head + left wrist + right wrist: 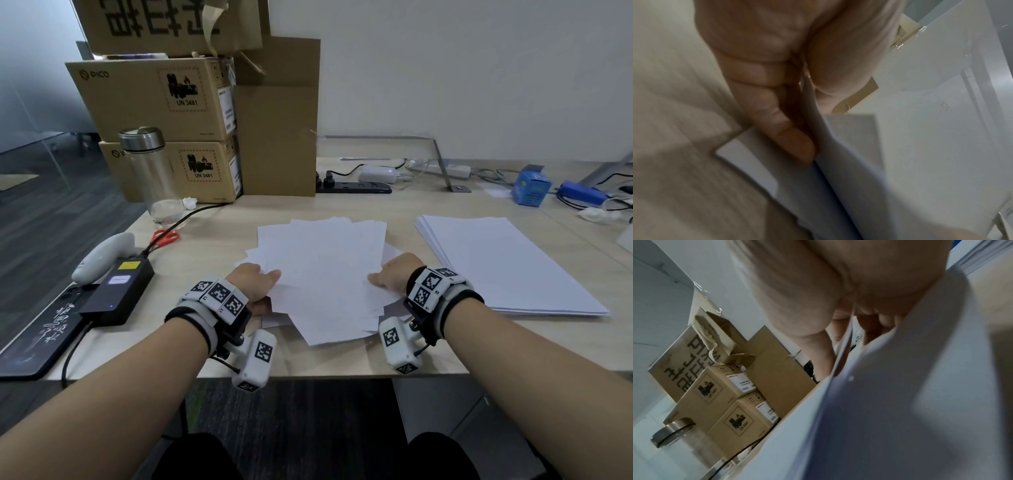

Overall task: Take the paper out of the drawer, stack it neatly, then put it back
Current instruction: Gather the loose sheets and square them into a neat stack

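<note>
A loose, fanned pile of white paper (322, 274) lies on the wooden desk (219, 356) in front of me. My left hand (263, 284) grips the pile's left edge, thumb on top and fingers (777, 116) curled underneath the paper sheets (849, 170). My right hand (387, 279) grips the right edge the same way, its thumb (818, 345) above the sheets (900, 402) and its fingers below. A second, tidier stack of white paper (507, 263) lies flat to the right. No drawer is in view.
Cardboard boxes (164, 102) are piled at the back left, with a steel-lidded clear bottle (150, 171) in front. Red-handled scissors (166, 237), a black power brick (116, 291) and a white controller (99, 257) sit left. A power strip (352, 186), cables and a blue box (531, 186) line the back.
</note>
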